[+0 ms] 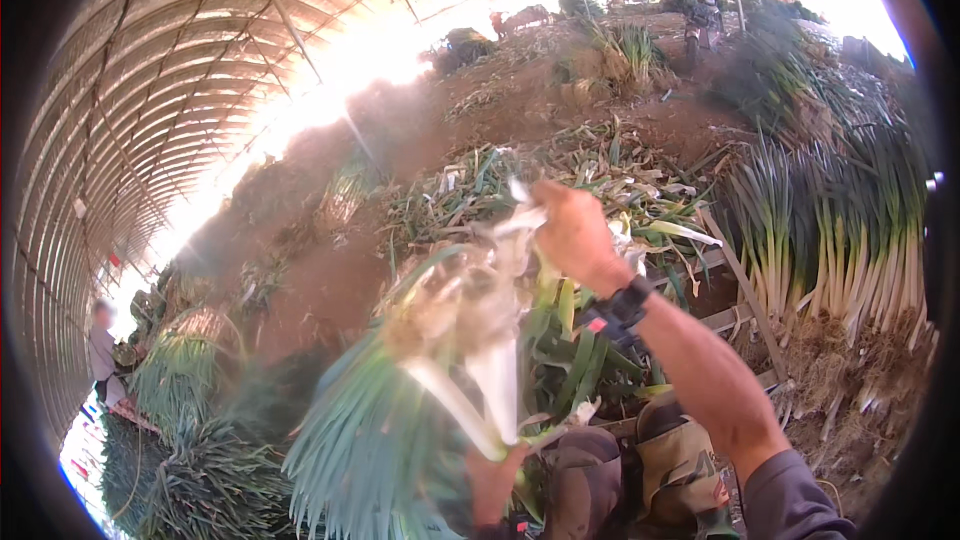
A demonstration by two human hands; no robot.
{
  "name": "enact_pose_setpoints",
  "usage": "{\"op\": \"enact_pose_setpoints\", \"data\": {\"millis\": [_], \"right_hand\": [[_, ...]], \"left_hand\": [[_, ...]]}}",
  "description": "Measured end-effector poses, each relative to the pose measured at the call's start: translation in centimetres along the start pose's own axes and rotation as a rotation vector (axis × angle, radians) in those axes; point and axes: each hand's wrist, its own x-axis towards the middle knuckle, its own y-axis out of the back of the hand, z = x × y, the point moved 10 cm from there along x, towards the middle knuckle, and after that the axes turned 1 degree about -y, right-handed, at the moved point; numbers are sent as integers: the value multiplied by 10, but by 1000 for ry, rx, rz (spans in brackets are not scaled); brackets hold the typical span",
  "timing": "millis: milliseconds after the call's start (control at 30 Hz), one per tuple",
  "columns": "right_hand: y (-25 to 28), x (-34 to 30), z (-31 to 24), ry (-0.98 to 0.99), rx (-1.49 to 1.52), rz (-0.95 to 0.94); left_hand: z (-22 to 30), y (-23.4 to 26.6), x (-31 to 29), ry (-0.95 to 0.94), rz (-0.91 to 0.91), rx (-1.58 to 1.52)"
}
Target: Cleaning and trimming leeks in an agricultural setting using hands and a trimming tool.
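Observation:
Low in the middle, my left hand (493, 483) is closed around the base of the green tops of a few green onions (497, 390), whose thick white stems point upward and away from me. Their root ends are blurred. Above them my right hand (575, 235) has its fingers curled in on a pale strip of peeled skin (518, 210), smeared by motion. A dark wristband (628, 308) circles my right wrist. Beside my left hand lies a big heap of green onions (350, 430) with long blue-green leaves.
Stripped leaves (600, 155) litter the ground ahead. On the right, upright green onions (830, 230) stand with roots down, near a wooden frame (750, 300). Another bundle (185, 370) lies left, where a person (103, 350) stands. A motorcycle (703, 15) is parked far back.

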Motion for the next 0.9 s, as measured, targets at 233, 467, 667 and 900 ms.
{"op": "enact_pose_setpoints", "data": {"millis": [233, 467, 667, 900], "right_hand": [[47, -19, 96, -356, 394, -87], [-98, -187, 34, 10, 448, -1021], [-149, -225, -51, -28, 796, -1028], [-151, -237, 15, 528, -252, -1039]], "left_hand": [[-5, 72, 4, 108, 252, 64], [65, 65, 12, 84, 245, -174], [85, 106, 11, -90, 457, -98], [176, 151, 3, -133, 590, -227]]}}
